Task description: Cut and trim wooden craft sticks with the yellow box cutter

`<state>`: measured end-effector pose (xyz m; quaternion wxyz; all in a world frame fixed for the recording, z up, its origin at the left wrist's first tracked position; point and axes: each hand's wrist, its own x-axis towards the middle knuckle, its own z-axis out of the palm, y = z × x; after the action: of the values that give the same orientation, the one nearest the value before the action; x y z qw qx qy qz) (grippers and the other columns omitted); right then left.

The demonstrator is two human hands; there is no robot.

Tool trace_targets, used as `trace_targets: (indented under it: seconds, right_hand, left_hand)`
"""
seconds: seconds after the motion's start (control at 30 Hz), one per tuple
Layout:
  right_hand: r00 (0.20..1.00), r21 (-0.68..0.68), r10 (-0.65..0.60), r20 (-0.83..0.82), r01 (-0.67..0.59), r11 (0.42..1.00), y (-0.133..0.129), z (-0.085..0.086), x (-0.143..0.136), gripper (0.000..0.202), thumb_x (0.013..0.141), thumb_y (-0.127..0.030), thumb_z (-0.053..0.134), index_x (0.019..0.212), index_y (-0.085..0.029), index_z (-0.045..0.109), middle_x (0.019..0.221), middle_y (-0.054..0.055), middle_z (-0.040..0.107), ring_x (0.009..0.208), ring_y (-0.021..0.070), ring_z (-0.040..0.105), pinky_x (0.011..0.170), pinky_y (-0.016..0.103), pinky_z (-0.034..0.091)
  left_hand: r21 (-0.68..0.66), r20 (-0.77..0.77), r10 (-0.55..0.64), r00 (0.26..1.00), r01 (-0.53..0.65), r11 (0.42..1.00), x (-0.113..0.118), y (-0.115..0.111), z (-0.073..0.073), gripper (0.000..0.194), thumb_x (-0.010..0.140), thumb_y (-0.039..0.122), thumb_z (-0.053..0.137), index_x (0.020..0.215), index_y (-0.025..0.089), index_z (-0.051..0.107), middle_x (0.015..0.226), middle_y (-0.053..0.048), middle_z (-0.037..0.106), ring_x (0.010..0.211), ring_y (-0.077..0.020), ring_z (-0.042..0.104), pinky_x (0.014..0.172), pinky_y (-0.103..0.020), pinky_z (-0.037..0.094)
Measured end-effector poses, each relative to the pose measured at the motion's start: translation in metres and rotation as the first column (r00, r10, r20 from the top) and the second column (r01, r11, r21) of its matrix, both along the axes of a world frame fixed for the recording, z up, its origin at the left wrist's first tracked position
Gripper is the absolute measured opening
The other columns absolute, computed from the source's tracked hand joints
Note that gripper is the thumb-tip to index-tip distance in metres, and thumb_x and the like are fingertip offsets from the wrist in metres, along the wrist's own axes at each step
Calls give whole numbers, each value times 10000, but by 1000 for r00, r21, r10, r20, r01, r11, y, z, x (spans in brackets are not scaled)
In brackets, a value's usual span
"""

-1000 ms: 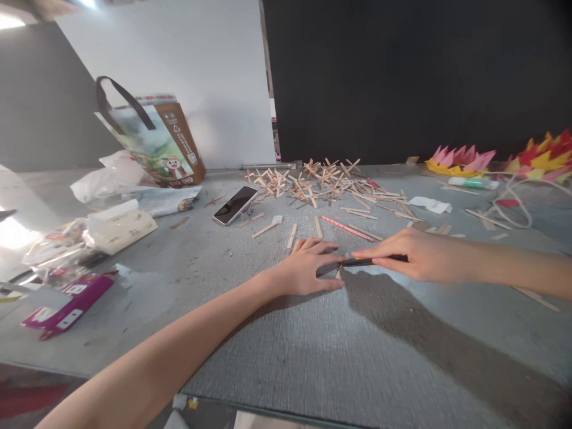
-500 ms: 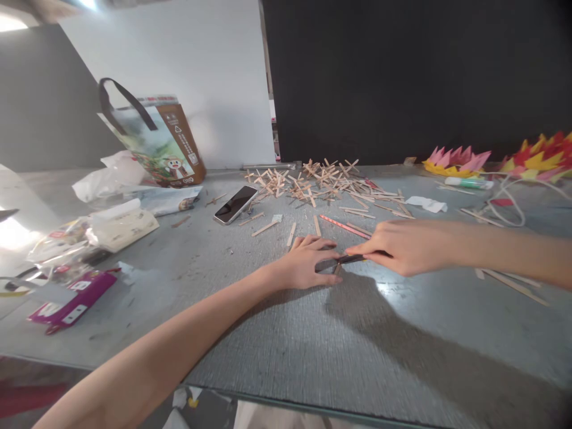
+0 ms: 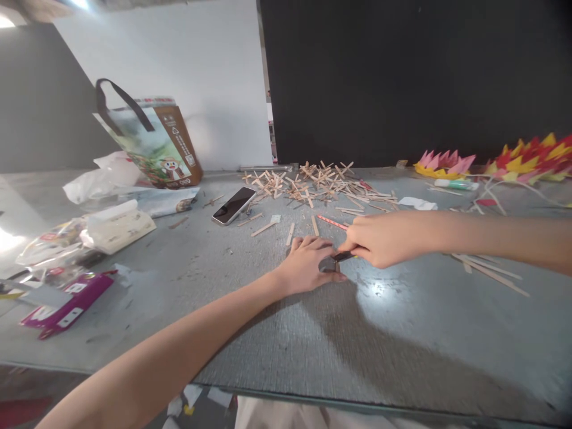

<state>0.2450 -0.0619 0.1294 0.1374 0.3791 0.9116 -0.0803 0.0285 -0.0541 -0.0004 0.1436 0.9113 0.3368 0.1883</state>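
My right hand (image 3: 379, 238) is closed around a dark, narrow tool (image 3: 344, 256), whose tip points left toward my other hand. My left hand (image 3: 309, 265) lies on the grey table, thumb and fingers apart around the tool's tip. A small wooden piece seems to lie under the tip between thumb and forefinger, but it is mostly hidden. Just beyond the hands are a red patterned pencil (image 3: 331, 222) and short wooden sticks (image 3: 315, 226). A large pile of wooden sticks (image 3: 313, 182) sits farther back.
A phone (image 3: 234, 205) lies left of the pile. At the left are a carrier bag (image 3: 165, 149), plastic packaging (image 3: 116, 229) and a purple case (image 3: 69, 304). Paper flowers (image 3: 444, 164), a glue stick (image 3: 456, 185) and a white cable (image 3: 496, 193) are at the right. The table's front edge (image 3: 313, 400) runs below.
My right hand has moved left with the dark tool, closer to my left hand. My left hand stays nearly in place. The whole view has shifted slightly.
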Motion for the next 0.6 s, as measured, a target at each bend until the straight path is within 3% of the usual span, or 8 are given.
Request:
trace_targets:
  seconds: [0.2, 0.3, 0.37, 0.43, 0.5, 0.6]
  right_hand:
    - [988, -107, -140, 60, 146, 984, -7, 7, -11, 276, 879, -131, 549, 854, -211, 811, 505, -29, 430, 444, 129, 284, 521, 347, 188]
    - [969, -137, -244, 28, 245, 960, -11, 4, -7, 290, 885, -145, 558, 930, -213, 836, 483, -58, 344, 437, 118, 216, 513, 339, 172]
    - [969, -141, -246, -15, 242, 960, -12, -1, 1, 340, 922, -164, 541, 1036, -228, 854, 485, -59, 376, 430, 115, 219, 505, 329, 175]
    - [986, -80, -160, -52, 156, 985, -14, -6, 12, 405, 975, -182, 505, 1172, -268, 848, 523, -42, 496, 424, 116, 282, 503, 315, 188]
    - [999, 82, -13, -33, 15, 997, -15, -14, 23, 473, 1005, -186, 494, 1351, -317, 789, 619, -11, 641, 442, 127, 392, 516, 303, 199]
    - [968, 310, 200, 149, -238, 920, -17, -26, 38, 626, 930, -127, 582, 1524, -303, 676, 751, 34, 747, 465, 142, 468, 524, 313, 174]
  left_hand:
    - [15, 42, 118, 992, -119, 993, 11, -9, -3, 540, 893, 725, 750, 1122, 238, 702, 1388, -75, 717, 1369, -356, 569, 1130, -531, 374]
    - [21, 32, 126, 991, -127, 992, 12, -10, -3, 527, 920, 724, 715, 1103, 230, 702, 1403, -90, 706, 1383, -365, 557, 1114, -527, 387]
    - [24, 30, 118, 993, -119, 993, 12, -10, -3, 515, 926, 714, 715, 1112, 235, 704, 1418, -88, 699, 1394, -364, 549, 1120, -527, 388]
    - [21, 35, 123, 992, -124, 992, 12, -10, -3, 511, 907, 705, 745, 1122, 243, 706, 1426, -79, 697, 1397, -362, 547, 1128, -531, 389]
    - [14, 35, 142, 989, -142, 990, 13, -10, -3, 507, 881, 691, 783, 1113, 247, 706, 1425, -70, 698, 1392, -360, 550, 1135, -536, 390]
    - [6, 34, 163, 986, -163, 987, 14, -11, -4, 492, 864, 674, 808, 1089, 249, 704, 1421, -66, 698, 1386, -353, 552, 1145, -532, 393]
